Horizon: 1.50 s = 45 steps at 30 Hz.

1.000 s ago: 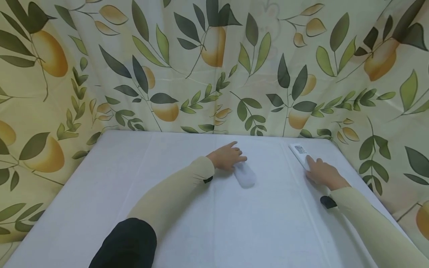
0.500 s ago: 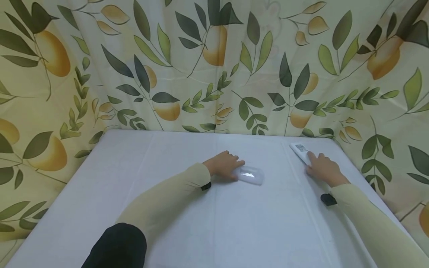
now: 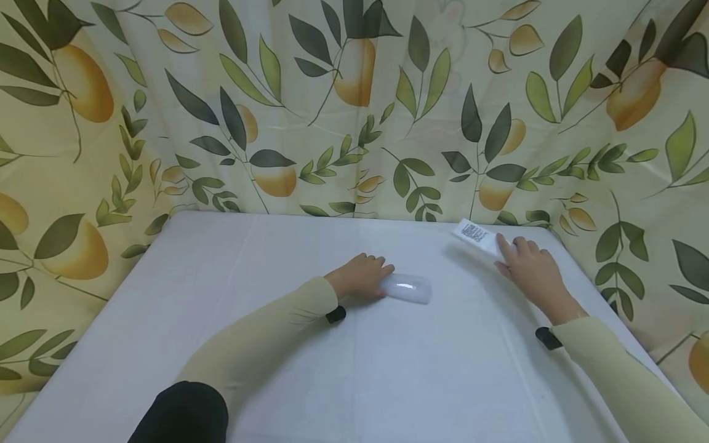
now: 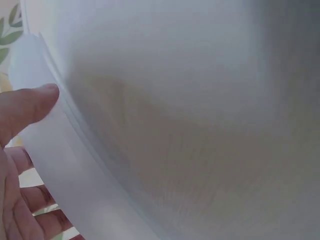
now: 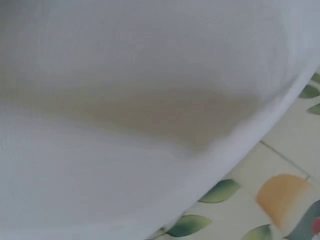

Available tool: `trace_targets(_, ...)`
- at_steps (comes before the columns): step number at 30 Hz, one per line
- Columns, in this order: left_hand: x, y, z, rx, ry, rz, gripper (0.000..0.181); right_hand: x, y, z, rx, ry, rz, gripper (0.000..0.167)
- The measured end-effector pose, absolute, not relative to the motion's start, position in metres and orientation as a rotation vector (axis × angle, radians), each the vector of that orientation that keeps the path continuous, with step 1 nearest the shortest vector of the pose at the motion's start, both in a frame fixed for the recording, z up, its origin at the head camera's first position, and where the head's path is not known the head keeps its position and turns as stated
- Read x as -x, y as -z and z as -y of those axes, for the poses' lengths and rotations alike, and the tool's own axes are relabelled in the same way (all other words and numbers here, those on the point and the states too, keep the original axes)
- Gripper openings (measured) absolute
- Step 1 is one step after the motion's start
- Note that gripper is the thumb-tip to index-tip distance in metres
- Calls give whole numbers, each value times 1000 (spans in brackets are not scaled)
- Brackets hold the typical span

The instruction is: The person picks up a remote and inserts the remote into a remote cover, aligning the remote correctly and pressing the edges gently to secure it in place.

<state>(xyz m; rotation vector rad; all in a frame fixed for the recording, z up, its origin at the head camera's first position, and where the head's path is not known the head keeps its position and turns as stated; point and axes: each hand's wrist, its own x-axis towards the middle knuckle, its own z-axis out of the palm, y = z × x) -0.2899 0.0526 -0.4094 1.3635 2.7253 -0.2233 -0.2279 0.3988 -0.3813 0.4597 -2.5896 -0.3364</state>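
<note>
Near the middle of the table, my left hand (image 3: pixel 359 275) grips one end of a translucent, pale plastic case (image 3: pixel 408 289), whose other end points right. In the left wrist view the thumb (image 4: pixel 45 100) presses on the case (image 4: pixel 80 160), with the other fingers behind it. At the back right, my right hand (image 3: pixel 534 271) holds a slim white object (image 3: pixel 477 237) with a dark printed code on its far end; whether it is a box or a packet I cannot tell. A shadow below suggests it is raised off the table. The right wrist view shows neither hand nor object.
A white cloth covers the table (image 3: pixel 277 381). Its back edge meets a curtain (image 3: pixel 327 141) printed with leaves and fruit, which also hangs along both sides. Dark bands (image 3: pixel 548 338) sit at the wrists.
My left hand has turned the plastic case from pointing toward me to pointing right, shifting slightly left and nearer. My right hand has lifted the white object and swung its far end left.
</note>
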Motion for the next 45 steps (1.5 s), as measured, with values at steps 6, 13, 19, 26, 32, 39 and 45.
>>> trace_targets(6, 281, 412, -41, -1342, 205, -2752, 50, 222, 375, -373, -666, 379, 2344, 82)
trace_targets(13, 266, 410, -27, -1293, 247, -2767, 51, 210, 364, -346, -689, 406, 2444, 59)
trace_targets(19, 255, 408, -12, -1224, 218, -2803, 53, 200, 358, -320, -691, 366, 2459, 75)
trace_targets(26, 250, 409, 2, -1177, 200, -2828, 58, 188, 361, -297, -733, 306, 2445, 74)
trace_targets(32, 253, 409, 9, -1172, 182, -2762, 68, 184, 371, -285, -776, 272, 2427, 69)
trace_targets(39, 278, 402, 10, -1148, 95, -2776, 49, 185, 378, -273, -825, 231, 2419, 69)
trace_targets(45, 296, 404, 0, -1169, -123, -2774, 26, 191, 382, -264, -874, 185, 2389, 60)
